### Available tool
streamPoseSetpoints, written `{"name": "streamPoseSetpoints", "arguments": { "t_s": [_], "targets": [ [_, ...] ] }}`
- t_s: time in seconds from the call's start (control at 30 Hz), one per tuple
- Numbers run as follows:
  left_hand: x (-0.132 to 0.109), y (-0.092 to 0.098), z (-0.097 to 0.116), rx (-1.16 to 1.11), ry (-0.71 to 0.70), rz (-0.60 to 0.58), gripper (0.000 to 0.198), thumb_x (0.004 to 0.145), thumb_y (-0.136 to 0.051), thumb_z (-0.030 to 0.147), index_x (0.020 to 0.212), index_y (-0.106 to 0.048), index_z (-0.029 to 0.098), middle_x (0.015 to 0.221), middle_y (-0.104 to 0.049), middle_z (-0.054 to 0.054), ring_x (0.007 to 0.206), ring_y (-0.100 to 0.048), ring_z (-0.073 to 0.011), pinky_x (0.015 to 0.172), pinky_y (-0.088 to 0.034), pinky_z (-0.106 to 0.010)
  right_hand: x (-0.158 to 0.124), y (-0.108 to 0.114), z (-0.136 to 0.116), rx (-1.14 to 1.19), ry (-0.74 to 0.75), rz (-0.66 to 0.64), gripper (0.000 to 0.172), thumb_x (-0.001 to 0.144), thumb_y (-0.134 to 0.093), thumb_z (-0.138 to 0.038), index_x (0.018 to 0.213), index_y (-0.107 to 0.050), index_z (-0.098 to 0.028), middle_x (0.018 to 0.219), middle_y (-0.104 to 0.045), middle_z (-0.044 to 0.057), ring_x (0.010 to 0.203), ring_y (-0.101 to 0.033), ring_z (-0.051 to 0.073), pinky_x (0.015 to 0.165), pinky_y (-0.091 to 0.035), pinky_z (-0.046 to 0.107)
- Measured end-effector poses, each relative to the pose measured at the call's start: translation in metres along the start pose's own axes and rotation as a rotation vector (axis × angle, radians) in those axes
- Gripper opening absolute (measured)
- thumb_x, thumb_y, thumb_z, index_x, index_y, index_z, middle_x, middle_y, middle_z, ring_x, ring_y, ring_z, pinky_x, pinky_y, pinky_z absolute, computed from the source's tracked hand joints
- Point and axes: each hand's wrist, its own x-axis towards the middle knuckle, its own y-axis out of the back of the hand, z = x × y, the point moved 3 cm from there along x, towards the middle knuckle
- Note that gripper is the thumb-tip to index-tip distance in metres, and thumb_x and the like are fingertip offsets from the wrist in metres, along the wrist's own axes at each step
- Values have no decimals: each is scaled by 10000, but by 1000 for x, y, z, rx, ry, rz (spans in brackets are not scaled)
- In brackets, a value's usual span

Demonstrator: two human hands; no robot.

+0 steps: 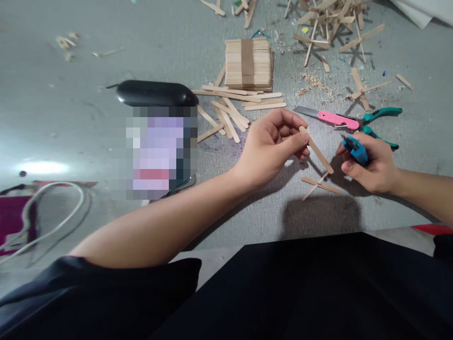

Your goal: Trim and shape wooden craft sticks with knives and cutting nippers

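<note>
Between the thumb and fingers of my left hand (274, 146) is one end of a wooden craft stick (321, 157), which slants down to the right. My right hand (375, 165) is closed round a blue and black tool (356, 150); its narrow dark tip points up and left, and its exact kind is unclear. Just below the held stick, two crossed craft sticks (320, 184) lie on the table. Beyond my hands rest a pink-handled folding knife (338, 120) with its blade out and green-handled pliers (384, 112), partly hidden by the knife and my right hand.
A paper-banded bundle of craft sticks (260, 63) lies at the back, with loose sticks (230, 113) before it. Crossed-stick pieces (332, 28) are heaped at the back right, near wood shavings (314, 82). Left are a black case (157, 93), a blurred-out object and a white cable (83, 198).
</note>
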Motion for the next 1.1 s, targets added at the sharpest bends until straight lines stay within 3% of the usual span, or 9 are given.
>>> {"name": "streamPoseSetpoints", "arguments": {
  "t_s": [0.07, 0.23, 0.4, 0.6, 0.7, 0.8, 0.87, 0.93, 1.1],
  "targets": [
    [-4, -3, 0, -5, -11, -6, 403, 957, -1010, 369, 1063, -646, 232, 794, -737, 53, 675, -789, -121, 663, -692, -247, 1, 1, -4, -40, 33, -97, 123, 1058, -865, -349, 1061, -763, -278, 755, -738, -54, 559, -598, 130, 522, -446, 307],
    [-13, -11, 3, 8, -37, -25, 547, 905, -1071, 532, 1099, -660, 227, 835, -756, 52, 701, -802, -113, 690, -698, -231, 0, 0, -5, -83, 173, -282, 126, 1107, -755, -377, 1127, -795, -259, 830, -844, -11, 647, -749, 160, 632, -572, 296],
    [-24, -21, 1, 101, -56, -89, 540, 929, -1040, 625, 1062, -743, 195, 883, -809, -3, 751, -784, -118, 694, -660, -237, 1, -1, -4, -104, 180, -191, 76, 1037, -839, -252, 1089, -787, -271, 840, -852, -28, 648, -762, 147, 635, -558, 273],
    [-32, -28, -4, 171, -149, -95, 452, 1058, -908, 628, 1027, -812, 187, 983, -887, -80, 859, -825, -160, 798, -697, -294, 3, -5, -7, -63, 214, -234, 102, 1084, -864, -338, 1123, -799, -270, 899, -878, -1, 734, -813, 163, 669, -576, 279],
    [-32, -26, -7, 84, -117, -97, 455, 1077, -880, 635, 1062, -738, 203, 964, -887, -62, 822, -843, -154, 764, -710, -281, 2, -3, -4, -74, 153, -129, 141, 1070, -890, -371, 1094, -795, -270, 883, -850, -12, 668, -731, 147, 608, -515, 292],
    [-33, -22, -8, 34, -102, -99, 461, 1089, -858, 654, 1122, -688, 226, 905, -862, -33, 770, -840, -163, 722, -716, -296, 1, 2, 1, -76, 51, -32, 297, 1096, -871, -556, 1070, -783, -273, 772, -730, -41, 595, -599, 142, 558, -448, 325],
    [-34, -20, -8, 22, -109, -90, 458, 1092, -852, 653, 1197, -680, 242, 875, -844, -12, 756, -840, -175, 718, -728, -318, 2, 5, 3, -95, 18, -31, 378, 1120, -812, -655, 1076, -775, -281, 733, -662, -43, 587, -561, 156, 554, -432, 352],
    [-34, -19, -7, 15, -119, -82, 462, 1094, -852, 639, 1275, -672, 253, 852, -827, 6, 754, -840, -186, 721, -739, -338, 3, 8, 5, -137, 24, -51, 357, 1147, -769, -644, 1096, -766, -291, 723, -637, -41, 573, -528, 162, 544, -410, 371],
    [-35, -17, -5, -1, -161, -129, 465, 1106, -839, 596, 1364, -688, 239, 827, -798, 8, 735, -826, -189, 703, -742, -344, 6, 11, 5, -222, 70, -82, 323, 1165, -732, -630, 1129, -766, -311, 774, -697, -19, 575, -534, 179, 553, -413, 401]
  ]
}}
